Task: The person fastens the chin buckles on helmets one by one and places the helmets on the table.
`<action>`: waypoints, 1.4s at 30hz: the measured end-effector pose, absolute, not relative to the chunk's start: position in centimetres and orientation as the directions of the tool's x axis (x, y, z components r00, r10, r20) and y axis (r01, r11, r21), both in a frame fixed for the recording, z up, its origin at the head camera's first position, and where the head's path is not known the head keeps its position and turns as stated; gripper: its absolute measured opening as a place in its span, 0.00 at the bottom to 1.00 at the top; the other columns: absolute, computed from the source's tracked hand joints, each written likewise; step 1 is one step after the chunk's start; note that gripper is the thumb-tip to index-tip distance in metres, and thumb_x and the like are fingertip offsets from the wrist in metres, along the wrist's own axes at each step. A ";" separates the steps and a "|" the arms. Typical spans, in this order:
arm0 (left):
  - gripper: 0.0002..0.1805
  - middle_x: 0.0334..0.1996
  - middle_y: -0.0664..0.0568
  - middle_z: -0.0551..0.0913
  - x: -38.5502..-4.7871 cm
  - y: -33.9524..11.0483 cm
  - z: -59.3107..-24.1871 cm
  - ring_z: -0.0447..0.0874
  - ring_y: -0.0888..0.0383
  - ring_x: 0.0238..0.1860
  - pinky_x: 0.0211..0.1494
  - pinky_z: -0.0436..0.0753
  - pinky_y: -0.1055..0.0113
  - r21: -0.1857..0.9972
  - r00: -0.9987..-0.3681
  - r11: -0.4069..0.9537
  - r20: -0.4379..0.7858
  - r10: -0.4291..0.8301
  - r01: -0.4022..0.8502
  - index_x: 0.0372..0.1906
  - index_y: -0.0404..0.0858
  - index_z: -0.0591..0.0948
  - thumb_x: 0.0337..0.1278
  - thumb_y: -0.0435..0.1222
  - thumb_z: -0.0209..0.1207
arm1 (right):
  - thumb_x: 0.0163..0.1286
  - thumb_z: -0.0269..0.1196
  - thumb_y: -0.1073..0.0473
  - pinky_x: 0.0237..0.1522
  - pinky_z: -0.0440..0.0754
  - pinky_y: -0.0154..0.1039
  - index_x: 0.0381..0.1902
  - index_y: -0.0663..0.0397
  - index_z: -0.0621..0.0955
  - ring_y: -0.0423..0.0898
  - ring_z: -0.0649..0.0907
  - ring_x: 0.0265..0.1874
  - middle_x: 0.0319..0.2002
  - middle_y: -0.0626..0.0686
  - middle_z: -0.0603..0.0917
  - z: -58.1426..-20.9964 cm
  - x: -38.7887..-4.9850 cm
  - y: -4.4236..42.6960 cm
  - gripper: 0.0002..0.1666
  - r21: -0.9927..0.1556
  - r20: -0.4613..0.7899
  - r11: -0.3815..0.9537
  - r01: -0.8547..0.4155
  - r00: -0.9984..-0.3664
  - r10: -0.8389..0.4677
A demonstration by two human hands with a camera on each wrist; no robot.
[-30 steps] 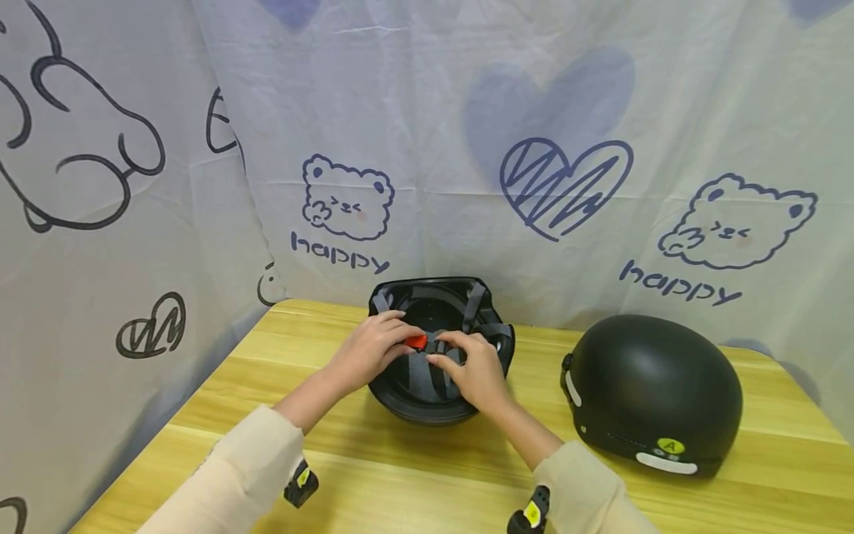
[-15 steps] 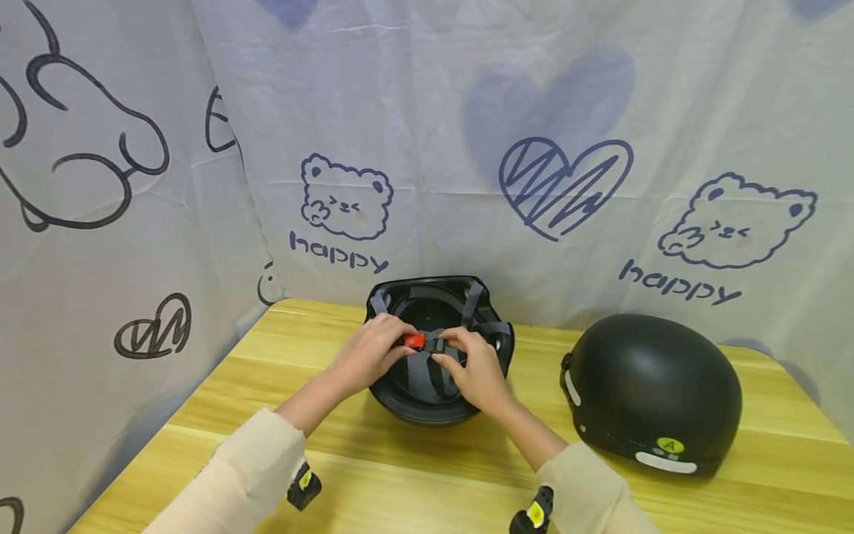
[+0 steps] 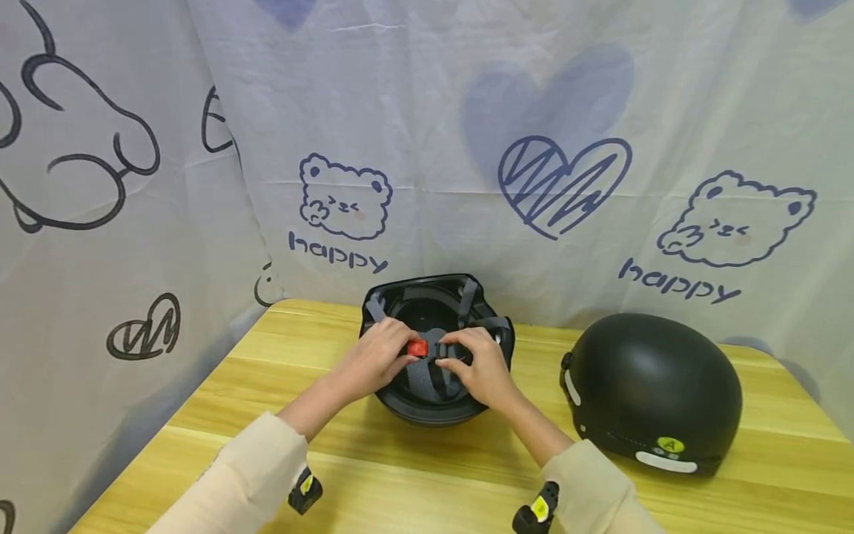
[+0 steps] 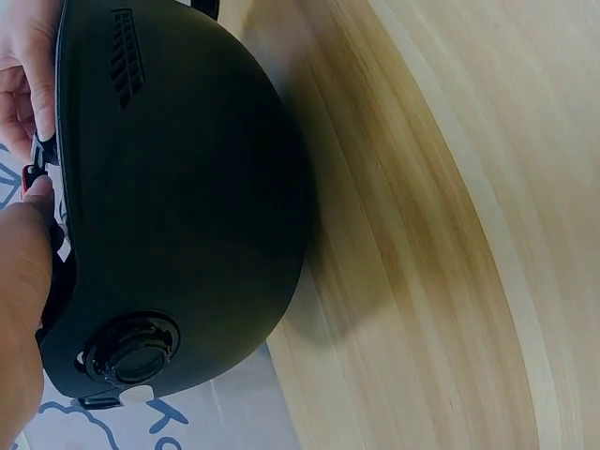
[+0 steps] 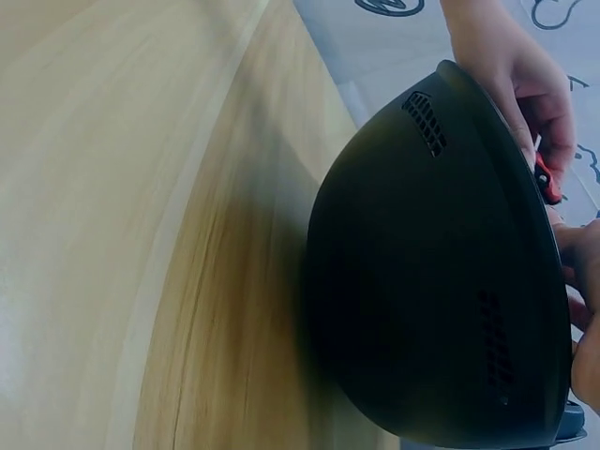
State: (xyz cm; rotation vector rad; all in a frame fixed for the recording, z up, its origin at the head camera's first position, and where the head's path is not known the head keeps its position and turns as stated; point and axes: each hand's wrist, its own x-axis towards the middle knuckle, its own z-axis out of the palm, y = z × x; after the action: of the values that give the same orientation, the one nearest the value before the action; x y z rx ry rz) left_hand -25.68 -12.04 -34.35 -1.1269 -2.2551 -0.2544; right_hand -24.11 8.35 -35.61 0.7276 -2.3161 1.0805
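An upturned black helmet lies on the table with its padded inside and grey straps facing up. Over its opening, my left hand pinches the red buckle of the chin strap between thumb and fingers. Close beside it, my right hand pinches the dark strap piece joined to the buckle's right side. Both wrist views look mostly at the helmet's outer shell. In the right wrist view, the red buckle shows just past the rim, partly covered by fingers.
A second black helmet stands shell-up to the right, bearing a yellow "A" sticker. The wooden table meets a printed cloth at the back and another along the left.
Both hands have come slightly lower with the buckle, and its red face shows more squarely. The upturned helmet has shifted a little. The second helmet stays put.
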 end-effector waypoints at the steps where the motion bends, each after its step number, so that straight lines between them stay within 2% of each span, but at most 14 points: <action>1: 0.14 0.38 0.48 0.80 -25.7 -12.0 -34.4 0.75 0.54 0.41 0.45 0.77 0.61 -0.104 -0.453 0.617 0.587 0.671 0.780 0.41 0.36 0.78 0.50 0.36 0.65 | 0.49 0.71 0.61 0.48 0.76 0.49 0.37 0.58 0.83 0.52 0.77 0.43 0.38 0.55 0.85 -35.6 -24.1 8.4 0.15 -0.541 0.609 0.549 -0.637 -0.747 -0.266; 7: 0.15 0.37 0.49 0.80 -25.7 -12.0 -34.7 0.75 0.55 0.39 0.45 0.77 0.63 -0.153 -0.400 0.584 0.591 0.701 0.797 0.41 0.35 0.78 0.48 0.36 0.66 | 0.48 0.72 0.62 0.47 0.77 0.50 0.37 0.58 0.84 0.52 0.77 0.43 0.37 0.55 0.85 -35.5 -24.0 8.8 0.16 -0.534 0.595 0.566 -0.629 -0.754 -0.277; 19: 0.16 0.37 0.49 0.80 -25.6 -12.0 -34.8 0.75 0.55 0.39 0.43 0.76 0.62 -0.169 -0.354 0.553 0.611 0.709 0.816 0.41 0.35 0.77 0.47 0.36 0.67 | 0.47 0.72 0.61 0.43 0.77 0.48 0.37 0.57 0.84 0.50 0.77 0.41 0.36 0.54 0.84 -35.9 -24.0 9.0 0.16 -0.525 0.604 0.559 -0.642 -0.744 -0.287; 29: 0.15 0.37 0.49 0.81 -25.5 -11.9 -34.9 0.75 0.54 0.41 0.45 0.75 0.61 -0.172 -0.367 0.565 0.603 0.709 0.807 0.41 0.36 0.77 0.48 0.38 0.66 | 0.47 0.72 0.62 0.40 0.77 0.43 0.37 0.57 0.84 0.48 0.77 0.39 0.35 0.53 0.83 -36.1 -23.9 9.0 0.17 -0.501 0.627 0.555 -0.664 -0.721 -0.295; 42: 0.16 0.38 0.49 0.81 -25.4 -12.0 -35.1 0.76 0.54 0.41 0.48 0.76 0.61 -0.172 -0.374 0.568 0.596 0.711 0.805 0.41 0.35 0.77 0.47 0.36 0.67 | 0.47 0.72 0.62 0.41 0.79 0.44 0.37 0.57 0.84 0.48 0.78 0.40 0.36 0.53 0.85 -36.5 -23.9 8.8 0.17 -0.464 0.666 0.550 -0.694 -0.683 -0.300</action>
State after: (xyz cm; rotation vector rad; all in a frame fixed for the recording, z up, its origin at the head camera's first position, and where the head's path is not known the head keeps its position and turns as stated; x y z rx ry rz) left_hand -25.43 -12.00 -35.14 -1.2068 -2.1698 -0.1941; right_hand -23.92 8.76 -36.52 0.7999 -2.2662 0.9995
